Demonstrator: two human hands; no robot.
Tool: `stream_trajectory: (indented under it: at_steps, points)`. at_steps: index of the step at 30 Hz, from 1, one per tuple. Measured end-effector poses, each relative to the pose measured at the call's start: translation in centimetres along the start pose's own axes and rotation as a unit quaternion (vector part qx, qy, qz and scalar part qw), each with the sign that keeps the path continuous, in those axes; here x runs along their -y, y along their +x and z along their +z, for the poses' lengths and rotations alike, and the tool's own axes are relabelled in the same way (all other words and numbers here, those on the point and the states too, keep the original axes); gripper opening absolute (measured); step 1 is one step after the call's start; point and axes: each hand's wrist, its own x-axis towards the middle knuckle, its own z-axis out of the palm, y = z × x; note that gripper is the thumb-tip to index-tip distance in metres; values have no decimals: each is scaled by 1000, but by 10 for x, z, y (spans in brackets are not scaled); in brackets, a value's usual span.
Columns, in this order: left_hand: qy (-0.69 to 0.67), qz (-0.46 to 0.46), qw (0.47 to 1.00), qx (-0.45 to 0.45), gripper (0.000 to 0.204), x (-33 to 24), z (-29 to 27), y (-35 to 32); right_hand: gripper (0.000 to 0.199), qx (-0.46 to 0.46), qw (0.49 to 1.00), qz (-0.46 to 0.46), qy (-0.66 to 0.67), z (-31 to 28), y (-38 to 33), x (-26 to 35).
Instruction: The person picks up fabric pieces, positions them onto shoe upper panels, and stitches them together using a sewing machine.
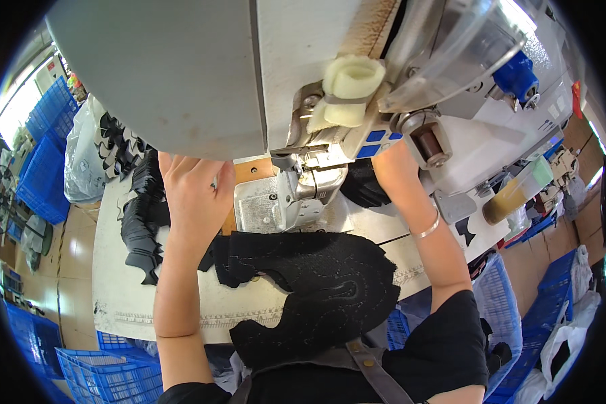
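The left hand point(196, 187) is raised at the left side of the sewing machine point(165, 81), and its fingertips are hidden behind the machine head. The right hand point(395, 170) is on the other side, near the brown thread spool point(429, 143), just beside some dark pieces point(365, 183); its fingers are also mostly covered. For both hands I cannot tell whether the fingers are spread or pinching something. The large black cloth piece point(323, 279) lies on the front part of the white table point(124, 286), between the two forearms, and its near end reaches the person's apron point(296, 363). A stack of black pieces point(140, 225) stands left of the left hand.
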Motion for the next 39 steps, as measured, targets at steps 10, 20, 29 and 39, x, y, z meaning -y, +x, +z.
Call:
stream_trajectory:
  at_steps: [10,20,29,39]
  points:
    - [4,-27,971,238,8,14,-42,-9,35,190,976,12,-106,-86,-34,31]
    - [49,-339,810,475,42,154,-163,-158,74,407,862,46,300,-113,-84,64]
    - [182,-173,932,261,31,117,-170,-204,83,421,866,66,261,-113,-76,73]
    - [-165,-441,855,220,14,108,-201,-146,65,321,908,51,263,-96,-71,54]
